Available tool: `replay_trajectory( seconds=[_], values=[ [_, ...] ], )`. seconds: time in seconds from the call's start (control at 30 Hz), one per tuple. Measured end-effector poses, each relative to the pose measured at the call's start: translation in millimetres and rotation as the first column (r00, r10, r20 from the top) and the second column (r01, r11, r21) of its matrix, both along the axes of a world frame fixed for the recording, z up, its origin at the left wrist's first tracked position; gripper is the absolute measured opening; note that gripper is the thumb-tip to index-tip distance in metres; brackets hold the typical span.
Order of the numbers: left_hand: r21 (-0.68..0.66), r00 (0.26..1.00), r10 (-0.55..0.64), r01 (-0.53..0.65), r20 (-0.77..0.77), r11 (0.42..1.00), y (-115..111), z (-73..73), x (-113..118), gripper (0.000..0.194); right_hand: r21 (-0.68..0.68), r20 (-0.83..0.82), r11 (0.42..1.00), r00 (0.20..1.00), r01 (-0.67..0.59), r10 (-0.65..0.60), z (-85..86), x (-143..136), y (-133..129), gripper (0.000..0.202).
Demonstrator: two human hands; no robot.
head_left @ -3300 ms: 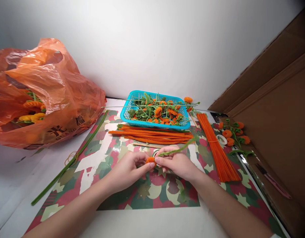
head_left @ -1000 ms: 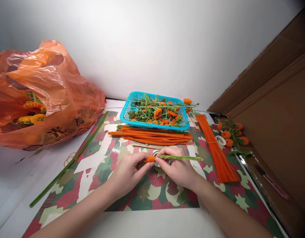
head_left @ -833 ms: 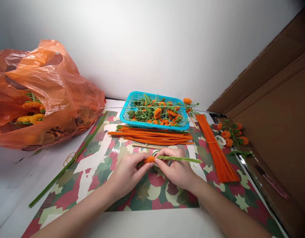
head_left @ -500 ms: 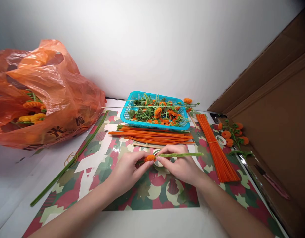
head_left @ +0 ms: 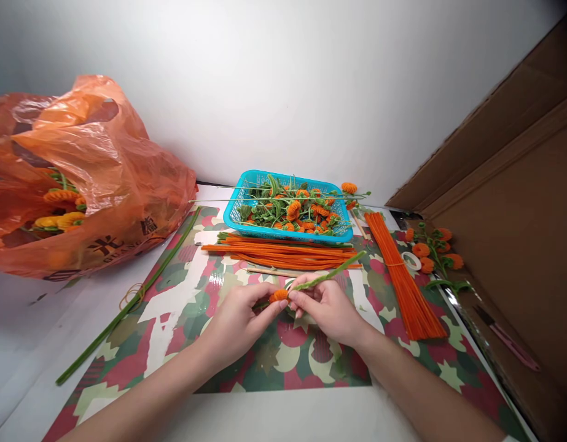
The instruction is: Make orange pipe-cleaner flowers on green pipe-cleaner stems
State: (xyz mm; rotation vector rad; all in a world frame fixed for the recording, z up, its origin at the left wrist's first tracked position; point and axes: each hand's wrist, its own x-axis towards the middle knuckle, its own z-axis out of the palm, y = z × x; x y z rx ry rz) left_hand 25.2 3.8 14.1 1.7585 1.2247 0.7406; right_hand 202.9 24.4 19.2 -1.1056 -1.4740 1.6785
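Right in the middle of the frame, your left hand (head_left: 241,313) has its grip closed around a small orange coil (head_left: 279,296), thumb and fingertips pinching it. Just beside it, your right hand (head_left: 332,310) pinches in at the coil's right end, its narrow grip on a fuzzy green stem (head_left: 329,277) that slants up and to the right over your fingers. Your two thumbs are close together, and both forearms reach in from the bottom corners.

Straight above your hands, loose orange stems (head_left: 283,250) lie crosswise on the patterned surface (head_left: 292,368), and behind them sits a blue basket (head_left: 287,232) full of orange blooms and green leaves, with long thin stems lying across its top. Right of centre, here's a banded orange bundle (head_left: 398,276), with a white ring (head_left: 411,261) beside it and a spray of orange flowers (head_left: 437,248) farther right. Down toward the lower right, a pink-handled tool (head_left: 513,345) lies at an angle. Over on the left, a green bundle (head_left: 126,307) runs diagonally with a loose band around it, and a big orange plastic bag (head_left: 103,159) fills the upper left, orange and yellow flowers showing through its opening.
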Motion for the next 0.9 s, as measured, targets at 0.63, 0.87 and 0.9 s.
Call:
replay_trajectory(
  seconds=[0.63,0.87,0.9],
  values=[
    [0.034,0.999,0.046,-0.046,-0.001,0.998,2,2.6,-1,0.03,0.182,0.138,0.98,0.985,0.077,-0.103,8.8,2,-2,0.01],
    [0.018,1.0,0.002,-0.002,-0.01,1.0,1,3.9,0,0.029,0.209,0.159,0.977,0.984,0.045,-0.079,5.7,1,-1,0.014],
    [0.022,1.0,0.001,-0.001,-0.001,1.0,1,3.7,0,0.029,0.22,0.163,0.974,0.983,0.045,-0.083,3.5,1,-1,0.014]
  ],
)
